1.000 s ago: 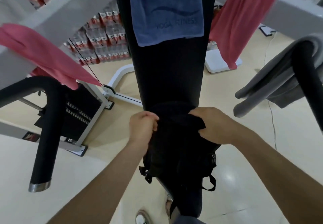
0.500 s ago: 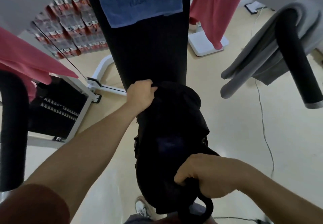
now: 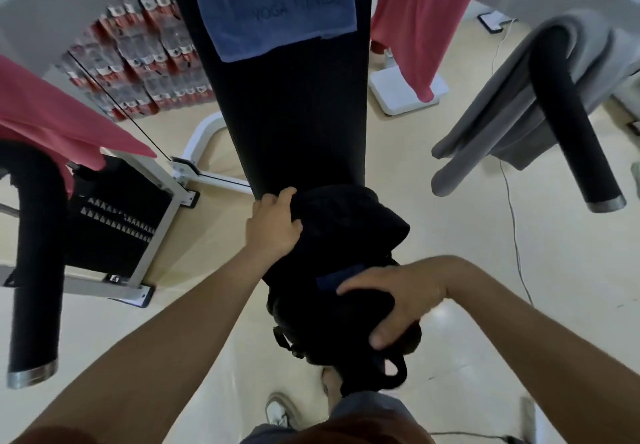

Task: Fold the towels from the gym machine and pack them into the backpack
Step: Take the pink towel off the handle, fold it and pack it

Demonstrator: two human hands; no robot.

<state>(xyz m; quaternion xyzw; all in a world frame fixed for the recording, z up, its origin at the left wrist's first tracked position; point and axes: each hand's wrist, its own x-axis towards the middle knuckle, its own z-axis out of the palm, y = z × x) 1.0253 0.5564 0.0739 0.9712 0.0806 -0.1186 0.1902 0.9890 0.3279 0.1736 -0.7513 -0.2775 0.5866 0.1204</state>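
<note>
The arms are bare all the way up from the left hand [image 3: 273,230] and the right hand [image 3: 401,293]. A rust-red sleeve [image 3: 38,438] and shirt [image 3: 363,435] show, with grey shorts [image 3: 367,405] and one white shoe [image 3: 277,412].

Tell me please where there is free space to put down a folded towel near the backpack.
The bench is bare between the blue towel and the backpack, which the left hand and right hand hold. The floor is bare between the bench and the grey towel, up to the thin cable. Crowded on the left: pink towel, black handle and weight stack.
</note>
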